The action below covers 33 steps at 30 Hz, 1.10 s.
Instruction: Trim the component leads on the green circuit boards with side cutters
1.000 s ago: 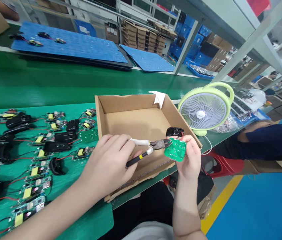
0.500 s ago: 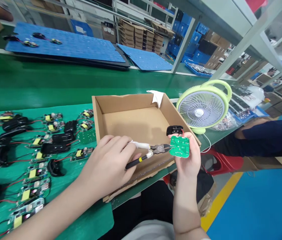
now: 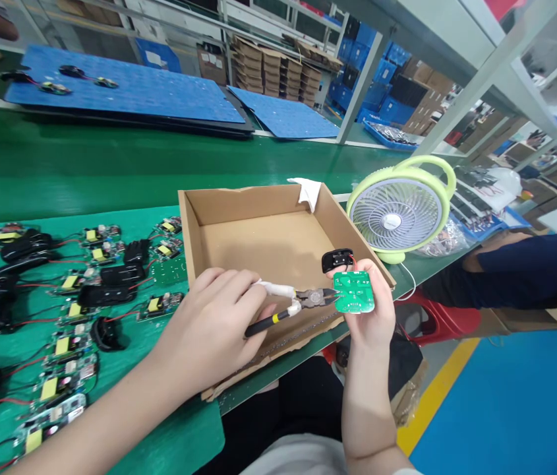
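On the left of the green counter (image 3: 60, 178) lie many small circuit boards (image 3: 85, 290) with black parts and red wires, all close together. The left hand (image 3: 213, 323) is closed around the handles of the cutters (image 3: 291, 305). The cutter tips touch the left edge of a little green board (image 3: 354, 291). Both are up in the air over the near side of the open cardboard box (image 3: 186, 224). The right hand (image 3: 370, 316) grips the green board, and its fingers sit close to the sharp tips. A black part (image 3: 336, 259) sits just above the board, joined to it by a thin red wire (image 3: 352, 262). I think a few things could go wrong here. If the tips slip, they could nick a finger or scratch the board. If they bite in the wrong spot, they could snip the red wire, and the black part would drop. A cut bit could fly up, or miss the box and land among the other boards. If the right hand loosens, the board could twist and fall. A green fan (image 3: 397, 214) stands just right of the box, and if it is on, its air could blow tiny bits about. Farther right is another person's dark sleeve (image 3: 530, 270).
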### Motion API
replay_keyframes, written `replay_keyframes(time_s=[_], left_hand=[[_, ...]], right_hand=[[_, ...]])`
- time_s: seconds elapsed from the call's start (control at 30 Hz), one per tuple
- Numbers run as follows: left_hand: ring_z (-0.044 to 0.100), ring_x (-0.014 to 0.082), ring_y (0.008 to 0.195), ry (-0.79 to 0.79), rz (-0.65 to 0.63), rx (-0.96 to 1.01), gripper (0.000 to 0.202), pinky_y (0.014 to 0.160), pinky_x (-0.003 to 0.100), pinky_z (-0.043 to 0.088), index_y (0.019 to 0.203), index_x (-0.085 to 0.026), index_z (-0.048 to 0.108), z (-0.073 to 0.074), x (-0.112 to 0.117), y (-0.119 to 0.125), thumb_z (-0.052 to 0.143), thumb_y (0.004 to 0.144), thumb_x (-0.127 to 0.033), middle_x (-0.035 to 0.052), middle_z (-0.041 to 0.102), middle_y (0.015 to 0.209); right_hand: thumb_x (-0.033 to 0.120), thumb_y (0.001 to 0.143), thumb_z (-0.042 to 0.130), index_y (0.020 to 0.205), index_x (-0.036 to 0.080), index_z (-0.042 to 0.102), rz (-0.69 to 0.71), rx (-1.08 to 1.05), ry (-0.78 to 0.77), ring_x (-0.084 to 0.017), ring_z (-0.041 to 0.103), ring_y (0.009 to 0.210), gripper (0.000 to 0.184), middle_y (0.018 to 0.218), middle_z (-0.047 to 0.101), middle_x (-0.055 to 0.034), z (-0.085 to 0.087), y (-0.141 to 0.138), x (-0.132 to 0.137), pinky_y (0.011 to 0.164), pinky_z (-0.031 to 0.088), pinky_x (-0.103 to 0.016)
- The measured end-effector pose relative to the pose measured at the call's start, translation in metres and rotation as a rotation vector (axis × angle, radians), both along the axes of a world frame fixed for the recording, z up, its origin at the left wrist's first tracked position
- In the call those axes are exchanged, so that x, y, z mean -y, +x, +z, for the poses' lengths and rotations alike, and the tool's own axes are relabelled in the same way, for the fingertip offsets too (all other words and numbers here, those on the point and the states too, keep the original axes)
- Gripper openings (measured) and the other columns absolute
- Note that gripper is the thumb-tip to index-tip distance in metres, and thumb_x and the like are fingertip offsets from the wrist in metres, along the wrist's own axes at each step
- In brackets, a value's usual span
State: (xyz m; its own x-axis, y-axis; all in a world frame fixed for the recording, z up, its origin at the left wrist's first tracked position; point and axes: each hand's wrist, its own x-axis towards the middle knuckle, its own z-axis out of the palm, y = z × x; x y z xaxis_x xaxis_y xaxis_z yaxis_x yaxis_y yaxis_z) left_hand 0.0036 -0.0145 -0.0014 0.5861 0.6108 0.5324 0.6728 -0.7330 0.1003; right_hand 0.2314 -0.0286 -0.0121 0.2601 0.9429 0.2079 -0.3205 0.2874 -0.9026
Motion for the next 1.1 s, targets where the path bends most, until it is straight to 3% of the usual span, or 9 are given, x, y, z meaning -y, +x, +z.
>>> replay_keyframes(time_s=[0.17, 0.4, 0.77, 1.1], left_hand=[[0.057, 0.0238, 0.074, -0.011, -0.015, -0.018, 0.014, 0.070, 0.039, 0.045, 0.074, -0.021, 0.051, 0.0015, -0.0006, -0.0006, 0.046, 0.083, -0.012, 0.0099, 0.066, 0.087], [0.057, 0.0253, 0.078, 0.003, -0.012, -0.017, 0.013, 0.073, 0.041, 0.044, 0.078, -0.021, 0.053, -0.0039, 0.0006, -0.0013, 0.044, 0.084, -0.013, 0.0105, 0.065, 0.091], [0.059, 0.0246, 0.074, 0.048, 0.034, -0.012, 0.015, 0.072, 0.040, 0.045, 0.077, -0.020, 0.054, 0.0007, 0.0008, 0.0014, 0.044, 0.083, -0.011, 0.0109, 0.067, 0.088], [0.059, 0.0256, 0.072, 0.090, 0.012, -0.079, 0.015, 0.069, 0.040, 0.047, 0.075, -0.019, 0.057, 0.0028, 0.0003, 0.0001, 0.046, 0.083, -0.012, 0.0119, 0.066, 0.084]], right_hand=[[0.048, 0.090, 0.061, 0.079, 0.024, 0.060, 0.000, 0.024, -0.009, -0.026, 0.072, 0.082, 0.026, 0.073, 0.067, -0.0019, 0.0004, 0.0007, -0.0003, 0.078, 0.055, -0.038], [0.047, 0.091, 0.062, 0.079, 0.023, 0.064, 0.016, 0.037, 0.014, -0.024, 0.071, 0.081, 0.026, 0.074, 0.069, -0.0021, 0.0004, -0.0001, 0.0002, 0.080, 0.055, -0.036], [0.046, 0.091, 0.063, 0.078, 0.023, 0.063, 0.022, 0.048, 0.009, -0.024, 0.072, 0.081, 0.026, 0.074, 0.069, -0.0022, 0.0003, 0.0000, 0.0005, 0.080, 0.054, -0.036], [0.051, 0.085, 0.068, 0.077, 0.023, 0.061, 0.027, 0.061, -0.037, -0.023, 0.071, 0.074, 0.030, 0.077, 0.073, -0.0044, 0.0012, -0.0005, 0.0016, 0.068, 0.054, -0.035]])
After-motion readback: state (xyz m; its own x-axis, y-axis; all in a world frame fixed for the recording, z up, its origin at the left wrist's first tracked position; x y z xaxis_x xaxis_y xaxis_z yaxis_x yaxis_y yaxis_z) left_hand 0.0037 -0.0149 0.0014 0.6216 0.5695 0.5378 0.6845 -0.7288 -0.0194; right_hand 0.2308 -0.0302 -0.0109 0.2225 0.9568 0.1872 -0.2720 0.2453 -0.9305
